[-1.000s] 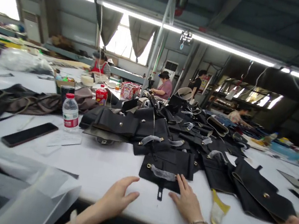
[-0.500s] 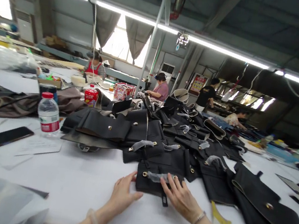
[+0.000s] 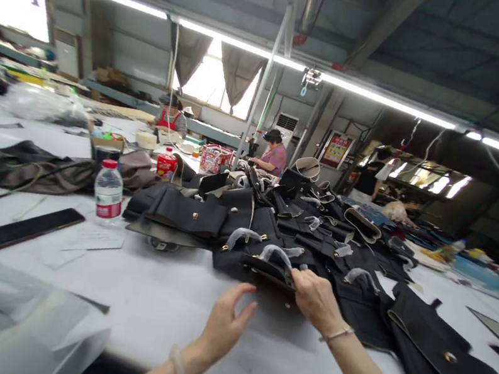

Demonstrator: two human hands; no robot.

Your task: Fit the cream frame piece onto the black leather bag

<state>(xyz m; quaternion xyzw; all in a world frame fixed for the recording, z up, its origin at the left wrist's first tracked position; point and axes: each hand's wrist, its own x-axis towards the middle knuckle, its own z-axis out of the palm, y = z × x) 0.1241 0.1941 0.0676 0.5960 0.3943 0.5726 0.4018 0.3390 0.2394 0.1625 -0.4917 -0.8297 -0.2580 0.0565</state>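
At lower centre, your right hand (image 3: 314,297) pinches the edge of a black leather-look bag piece (image 3: 269,268) with a curved, plastic-wrapped handle (image 3: 277,255); your left hand (image 3: 227,319), empty, thumb and fingers parted, hovers just beside it over the smooth white table (image 3: 151,317).

We no longer lay our right hand (image 3: 314,299) flat on the black bag piece (image 3: 270,269); we now pinch its right side near the end of the wrapped handle (image 3: 277,255) and hold its near edge up off the table, tilted. The handle now arches upward. Our left hand (image 3: 227,322) has left the piece's left edge and touches nothing. Behind, we see the standing person in black (image 3: 368,178) farther right.
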